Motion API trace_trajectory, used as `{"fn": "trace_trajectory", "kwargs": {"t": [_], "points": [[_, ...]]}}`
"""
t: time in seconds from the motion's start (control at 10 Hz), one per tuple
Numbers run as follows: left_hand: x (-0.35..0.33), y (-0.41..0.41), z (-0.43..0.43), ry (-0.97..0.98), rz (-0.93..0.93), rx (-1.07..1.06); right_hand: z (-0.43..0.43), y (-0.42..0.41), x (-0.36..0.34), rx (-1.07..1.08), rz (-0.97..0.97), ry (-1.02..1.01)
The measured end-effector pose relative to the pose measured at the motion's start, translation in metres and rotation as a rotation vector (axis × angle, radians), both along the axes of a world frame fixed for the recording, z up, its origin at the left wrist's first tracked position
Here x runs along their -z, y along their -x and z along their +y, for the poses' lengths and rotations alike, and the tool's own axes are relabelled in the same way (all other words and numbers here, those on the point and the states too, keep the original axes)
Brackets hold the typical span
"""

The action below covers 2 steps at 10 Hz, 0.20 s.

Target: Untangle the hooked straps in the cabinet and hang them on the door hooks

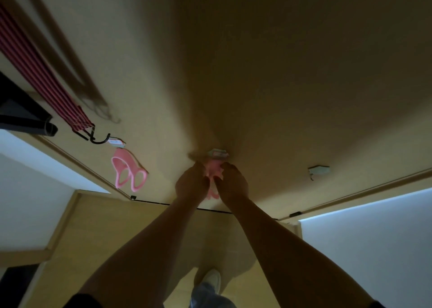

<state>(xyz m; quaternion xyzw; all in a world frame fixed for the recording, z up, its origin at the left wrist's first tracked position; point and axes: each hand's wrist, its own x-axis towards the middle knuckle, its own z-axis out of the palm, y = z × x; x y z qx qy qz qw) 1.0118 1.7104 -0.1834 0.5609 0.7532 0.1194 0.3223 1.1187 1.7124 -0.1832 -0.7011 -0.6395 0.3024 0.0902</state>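
Observation:
Both hands reach up to the tan door panel [280, 85]. My left hand [190, 181] and my right hand [231, 182] pinch a pink strap [213, 171] right below a small stick-on door hook [217, 154]. The strap's lower end [211, 194] hangs between my wrists. To the left, another pink strap with loops [127, 171] hangs from a second door hook [117, 142]. A red-and-black striped strap [39, 73] with a black metal hook [99, 138] is caught on that same hook. A third door hook [318, 170] on the right is bare.
A dark object [23, 116] juts in at the left edge. The door's lower edge [210, 208] runs just under my wrists. Below lie a wooden floor [105, 225], my shoe [211, 280] and pale walls [374, 237] on either side.

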Motion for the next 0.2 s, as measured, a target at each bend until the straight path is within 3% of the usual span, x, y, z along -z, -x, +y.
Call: {"fn": "trace_trajectory", "kwargs": {"t": [0.2], "points": [[-0.0048, 0.0047, -0.0207, -0.026, 0.052, 0.111, -0.013, 0.002, -0.007, 0.045, -0.021, -0.076]]}}
